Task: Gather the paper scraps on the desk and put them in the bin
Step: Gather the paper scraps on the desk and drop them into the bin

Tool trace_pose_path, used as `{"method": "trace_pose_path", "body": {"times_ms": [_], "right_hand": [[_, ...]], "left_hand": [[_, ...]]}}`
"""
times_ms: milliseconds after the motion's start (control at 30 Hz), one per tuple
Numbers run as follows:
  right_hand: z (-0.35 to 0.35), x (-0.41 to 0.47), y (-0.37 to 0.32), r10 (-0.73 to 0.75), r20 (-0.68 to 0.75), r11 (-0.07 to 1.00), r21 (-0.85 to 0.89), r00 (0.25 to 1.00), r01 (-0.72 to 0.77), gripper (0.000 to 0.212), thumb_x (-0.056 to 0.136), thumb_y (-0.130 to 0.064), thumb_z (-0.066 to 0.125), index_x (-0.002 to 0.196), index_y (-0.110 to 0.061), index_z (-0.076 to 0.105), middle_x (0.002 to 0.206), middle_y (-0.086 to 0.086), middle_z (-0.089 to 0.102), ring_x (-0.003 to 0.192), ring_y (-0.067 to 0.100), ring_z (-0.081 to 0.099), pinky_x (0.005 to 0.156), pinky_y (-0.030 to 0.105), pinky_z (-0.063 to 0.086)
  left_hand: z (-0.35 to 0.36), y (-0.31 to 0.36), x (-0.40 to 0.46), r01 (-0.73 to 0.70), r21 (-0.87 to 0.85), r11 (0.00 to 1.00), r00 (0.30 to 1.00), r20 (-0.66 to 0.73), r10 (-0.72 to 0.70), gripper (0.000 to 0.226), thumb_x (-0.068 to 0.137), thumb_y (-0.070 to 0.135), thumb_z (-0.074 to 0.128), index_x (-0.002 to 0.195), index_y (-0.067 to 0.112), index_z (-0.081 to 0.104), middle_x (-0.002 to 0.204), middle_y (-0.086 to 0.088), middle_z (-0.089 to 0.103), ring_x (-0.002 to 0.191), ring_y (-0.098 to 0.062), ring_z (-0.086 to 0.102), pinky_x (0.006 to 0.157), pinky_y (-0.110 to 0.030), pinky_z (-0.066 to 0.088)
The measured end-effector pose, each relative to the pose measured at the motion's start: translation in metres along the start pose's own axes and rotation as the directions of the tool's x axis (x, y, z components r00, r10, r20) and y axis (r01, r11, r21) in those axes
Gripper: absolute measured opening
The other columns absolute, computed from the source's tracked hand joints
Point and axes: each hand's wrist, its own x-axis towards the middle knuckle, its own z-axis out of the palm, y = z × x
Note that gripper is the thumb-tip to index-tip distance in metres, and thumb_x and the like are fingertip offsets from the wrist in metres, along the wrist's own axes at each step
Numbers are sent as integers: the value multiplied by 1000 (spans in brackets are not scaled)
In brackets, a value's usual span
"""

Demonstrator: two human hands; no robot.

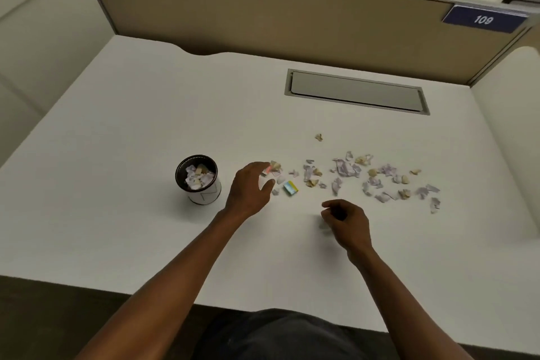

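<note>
Several small crumpled paper scraps, lilac, white and tan, lie scattered across the white desk right of centre. One tan scrap lies apart, farther back. A small round bin with a dark rim stands left of the scraps and holds paper. My left hand reaches just right of the bin, its fingertips at a pink and tan scrap, thumb spread apart from the fingers. A folded yellow and blue piece lies beside that thumb. My right hand hovers nearer me with fingers curled inward; nothing shows in it.
A grey cable hatch is set into the desk at the back right. A tan partition walls the far side, with a blue sign reading 109 at its right end. The desk's front edge runs just before my body.
</note>
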Motion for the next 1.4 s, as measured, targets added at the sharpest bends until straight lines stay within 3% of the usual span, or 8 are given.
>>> {"method": "trace_pose_path", "body": {"times_ms": [233, 433, 600, 767, 933, 1033, 1167, 1400], "right_hand": [[-38, 1, 24, -34, 3, 999, -4, 999, 34, 18, 89, -17, 68, 95, -33, 75, 89, -10, 77, 77, 13, 72, 73, 36, 61], [-60, 1, 34, -18, -36, 1000, -1, 999, 18, 17, 89, -18, 69, 94, -33, 75, 85, -8, 76, 74, 14, 72, 75, 40, 62], [-49, 18, 15, -177, 12, 975, -133, 984, 177, 17, 90, -18, 65, 97, -30, 75, 90, -11, 76, 80, 5, 70, 77, 23, 56], [-10, 64, -17, -422, 170, 806, -380, 890, 454, 33, 92, -11, 56, 122, -20, 67, 121, 4, 69, 110, 20, 63, 94, 34, 51], [28, 108, -33, -322, 471, 589, -579, 821, 563, 51, 103, -27, 41, 151, -12, 37, 158, 23, 29, 149, 39, 20, 123, 46, 19], [38, 109, -32, -281, 539, 534, -600, 794, 596, 53, 101, -39, 32, 143, -10, 46, 149, 24, 39, 140, 43, 34, 118, 50, 28], [42, 76, -14, -431, 538, 462, -558, 725, 689, 40, 97, -30, 33, 114, -9, 62, 117, 14, 60, 111, 35, 54, 98, 48, 48], [34, 54, -27, -473, 485, 486, -552, 736, 677, 46, 87, -21, 55, 132, -12, 58, 137, 12, 59, 113, 35, 59, 91, 44, 51]], "left_hand": [[45, -4, 39, -57, 201, 978, 967, 253, 4, 55, 104, 24, 39, 157, 19, 23, 166, -2, 17, 154, -19, 8, 124, -34, 16], [62, 0, 9, -59, 184, 981, 971, 238, 14, 52, 105, 27, 38, 155, 15, 28, 165, -3, 20, 154, -18, 10, 124, -33, 15], [66, 13, -35, -88, 56, 995, 977, 199, 75, 52, 105, 25, 40, 155, 24, 28, 163, 3, 24, 152, -12, 16, 120, -24, 16], [59, 7, -53, -9, 38, 999, 999, 36, 8, 52, 105, 24, 41, 155, 23, 28, 162, 3, 27, 151, -12, 19, 120, -25, 18], [48, -11, -76, 56, 40, 998, 998, 32, -58, 52, 105, 27, 39, 156, 23, 26, 162, 4, 28, 150, -11, 22, 119, -23, 16], [45, -17, -87, 61, 25, 998, 998, 29, -62, 52, 106, 29, 38, 156, 24, 25, 162, 6, 27, 149, -7, 23, 120, -23, 17], [45, -18, -90, 50, -16, 999, 999, -6, -50, 51, 105, 30, 40, 155, 25, 29, 159, 8, 33, 147, -7, 28, 122, -32, 25], [52, -9, -81, 61, -20, 998, 998, -4, -61, 50, 104, 29, 42, 153, 23, 33, 158, 5, 36, 148, -10, 29, 121, -31, 26]]}}
